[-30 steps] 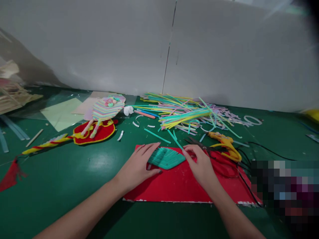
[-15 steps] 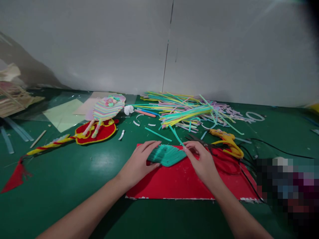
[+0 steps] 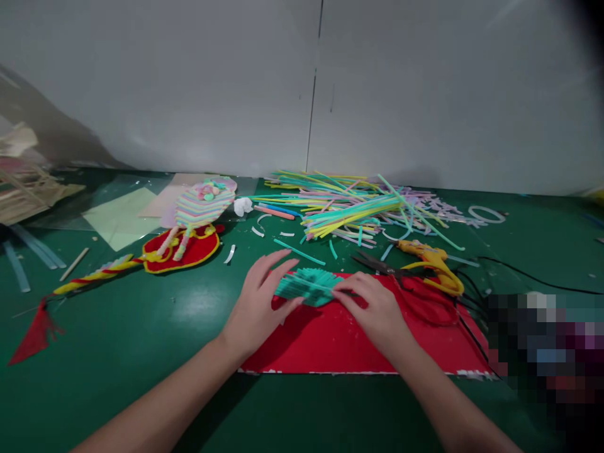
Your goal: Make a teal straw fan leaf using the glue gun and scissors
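Observation:
A fan-shaped teal piece (image 3: 309,296) of pipe cleaners set side by side lies over the top edge of the red board (image 3: 330,346). Around its left end curves my left hand (image 3: 257,305), thumb on the lower edge and fingers along the upper left. My right hand (image 3: 375,308) pinches the end of a thin teal pipe cleaner (image 3: 318,287) at the piece's right side; the strip seems to lie across the piece. Scissors (image 3: 377,263) with dark blades and a yellow glue gun (image 3: 427,257) rest just beyond my right hand.
Behind is a heap of coloured pipe cleaners (image 3: 349,211) near the wall. To the left lie a striped pastel ornament (image 3: 205,204), a red pouch shape (image 3: 189,255) and a red tassel (image 3: 35,336). Black cables (image 3: 533,277) run along the right; offcuts lie scattered.
My right hand has moved slightly left and down, bringing the teal strip from pointing away over the table onto the piece. My left fingers have lifted and shifted a little left.

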